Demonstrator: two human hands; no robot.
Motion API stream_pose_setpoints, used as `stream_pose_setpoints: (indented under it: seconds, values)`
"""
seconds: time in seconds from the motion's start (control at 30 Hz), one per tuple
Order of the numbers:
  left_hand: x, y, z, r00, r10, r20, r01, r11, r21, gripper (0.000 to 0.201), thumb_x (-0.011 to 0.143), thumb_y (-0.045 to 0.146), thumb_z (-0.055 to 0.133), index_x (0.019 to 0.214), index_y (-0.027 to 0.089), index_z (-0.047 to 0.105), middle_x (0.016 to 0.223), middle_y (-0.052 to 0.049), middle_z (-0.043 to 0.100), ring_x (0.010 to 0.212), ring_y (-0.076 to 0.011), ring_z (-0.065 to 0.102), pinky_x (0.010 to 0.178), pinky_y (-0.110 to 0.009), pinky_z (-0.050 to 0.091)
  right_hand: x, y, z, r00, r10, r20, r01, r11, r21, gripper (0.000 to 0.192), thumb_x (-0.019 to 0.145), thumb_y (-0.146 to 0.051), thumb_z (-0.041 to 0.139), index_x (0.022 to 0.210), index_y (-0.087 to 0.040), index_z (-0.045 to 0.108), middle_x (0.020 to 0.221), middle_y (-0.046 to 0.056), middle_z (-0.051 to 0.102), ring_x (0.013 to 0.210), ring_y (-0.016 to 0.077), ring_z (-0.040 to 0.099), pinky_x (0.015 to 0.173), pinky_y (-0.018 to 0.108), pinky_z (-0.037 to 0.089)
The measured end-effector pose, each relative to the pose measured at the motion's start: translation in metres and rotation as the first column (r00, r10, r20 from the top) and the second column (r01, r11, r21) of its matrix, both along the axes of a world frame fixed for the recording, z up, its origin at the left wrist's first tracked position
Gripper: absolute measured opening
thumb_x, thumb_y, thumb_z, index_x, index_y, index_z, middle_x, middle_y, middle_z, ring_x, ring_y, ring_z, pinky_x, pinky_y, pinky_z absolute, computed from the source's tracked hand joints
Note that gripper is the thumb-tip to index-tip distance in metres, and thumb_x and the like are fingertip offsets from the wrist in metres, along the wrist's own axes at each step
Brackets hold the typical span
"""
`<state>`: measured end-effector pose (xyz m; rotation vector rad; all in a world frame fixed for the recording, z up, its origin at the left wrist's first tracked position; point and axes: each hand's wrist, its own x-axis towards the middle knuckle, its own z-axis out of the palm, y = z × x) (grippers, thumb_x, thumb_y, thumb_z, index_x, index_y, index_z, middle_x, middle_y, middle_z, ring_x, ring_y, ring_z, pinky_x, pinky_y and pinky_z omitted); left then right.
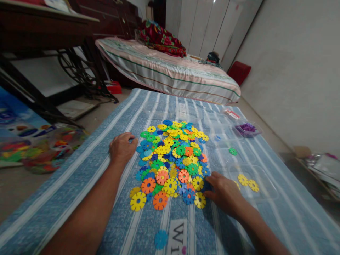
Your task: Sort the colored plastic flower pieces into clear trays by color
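Nearest us, our right hand (225, 193) touches the near right edge of the disc pile (172, 159) on the striped cloth (79, 184), fingers curled together; our left hand (122, 147) rests at its left edge, fingers bent.

Both forearms are bare up to the bottom edge of the view, with no sleeve showing. The left hand (122, 148) and the right hand (225, 193) wear no gloves, and no ring, watch or bracelet can be made out.
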<state>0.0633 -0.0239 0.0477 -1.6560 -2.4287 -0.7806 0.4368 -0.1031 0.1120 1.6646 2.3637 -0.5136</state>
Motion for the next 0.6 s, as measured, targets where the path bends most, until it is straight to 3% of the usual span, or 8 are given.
stream_pose_setpoints:
  seconds: [0.2,0.3,0.43,0.53,0.6]
  values:
    - [-0.002,0.000,-0.001,1.000,-0.009,0.001,0.009,1.000,0.002,0.033,0.081,0.036,0.048,0.094,0.017,0.071,0.120,-0.011,0.069,0.114,-0.0292,0.062,0.103,-0.040,0.045,-0.002,0.001,-0.001,0.999,-0.030,-0.039,0.032,0.999,0.032,0.014,0.079,-0.019,0.061,0.092,-0.017,0.067,0.100,0.006,0.066,0.091,0.0179,0.061,0.071,0.025,0.036]
    - [-0.002,0.000,-0.002,1.000,-0.012,0.002,0.012,1.000,0.015,0.032,0.081,0.036,0.048,0.092,0.017,0.071,0.120,-0.011,0.069,0.114,-0.0295,0.062,0.103,-0.041,0.045,0.000,0.001,0.002,0.995,-0.046,-0.084,0.046,0.999,0.001,0.008,0.076,-0.015,0.061,0.082,-0.017,0.066,0.086,0.002,0.067,0.078,0.0149,0.059,0.065,0.024,0.032]
    - [-0.003,0.001,-0.004,1.000,-0.013,0.001,0.013,0.999,0.029,0.030,0.081,0.036,0.049,0.091,0.018,0.071,0.119,-0.010,0.070,0.113,-0.0300,0.062,0.102,-0.042,0.046,0.009,0.009,0.013,0.981,0.013,-0.196,-0.025,0.998,-0.056,0.007,0.075,-0.014,0.062,0.070,-0.018,0.064,0.068,-0.002,0.063,0.063,0.0111,0.053,0.058,0.023,0.028]
    - [-0.004,0.002,-0.005,1.000,-0.018,0.002,0.018,0.999,0.028,0.029,0.082,0.036,0.049,0.091,0.019,0.071,0.119,-0.009,0.070,0.113,-0.0284,0.062,0.102,-0.041,0.046,0.021,0.032,0.027,0.964,0.043,-0.261,-0.018,0.995,0.098,0.011,0.078,-0.019,0.061,0.068,-0.019,0.063,0.063,-0.002,0.060,0.059,0.0110,0.051,0.056,0.023,0.029]
    - [-0.005,0.002,-0.006,1.000,-0.017,0.002,0.017,1.000,0.025,0.028,0.082,0.036,0.050,0.091,0.019,0.071,0.119,-0.009,0.070,0.114,-0.0273,0.062,0.103,-0.039,0.045,0.031,0.054,0.038,0.956,0.032,-0.292,0.065,0.946,0.316,0.017,0.081,-0.026,0.061,0.065,-0.019,0.061,0.063,-0.001,0.061,0.059,0.0122,0.052,0.057,0.024,0.031]
